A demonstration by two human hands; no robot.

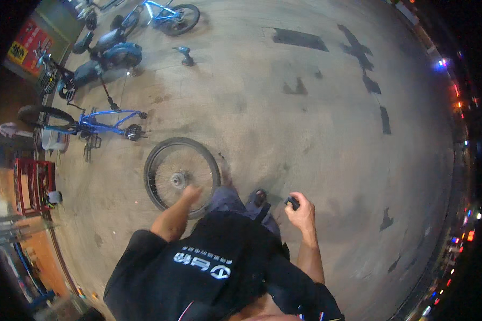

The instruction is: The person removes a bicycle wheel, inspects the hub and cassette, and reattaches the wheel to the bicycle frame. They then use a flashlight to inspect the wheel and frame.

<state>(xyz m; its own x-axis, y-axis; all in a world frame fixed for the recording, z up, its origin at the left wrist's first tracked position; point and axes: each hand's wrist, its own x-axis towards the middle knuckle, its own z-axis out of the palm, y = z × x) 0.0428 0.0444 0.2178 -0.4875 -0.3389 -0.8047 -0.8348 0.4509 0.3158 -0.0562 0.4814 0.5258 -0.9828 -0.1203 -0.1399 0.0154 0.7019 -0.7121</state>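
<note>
A bicycle wheel with a black tyre point(151, 155) lies on the ground in front of me, its spokes and metal hub point(178, 180) facing up. Over the near right part of the spokes is my left hand point(191, 195); it is blurred, so its fingers and any contact with the wheel cannot be made out. Out to the right, away from the wheel, my right hand point(303, 213) is closed around a small black object point(292, 203), too small to name. A sandalled foot point(258, 197) shows between my hands.
To the left, a blue bicycle frame point(106, 123) lies with one wheel fitted, near a white bucket point(55, 140) and a red rack point(35, 179). Farther off are a cordless drill point(186, 55), a dark scooter point(85, 72) and another blue bicycle point(163, 16). Dark patches point(300, 39) mark the pavement.
</note>
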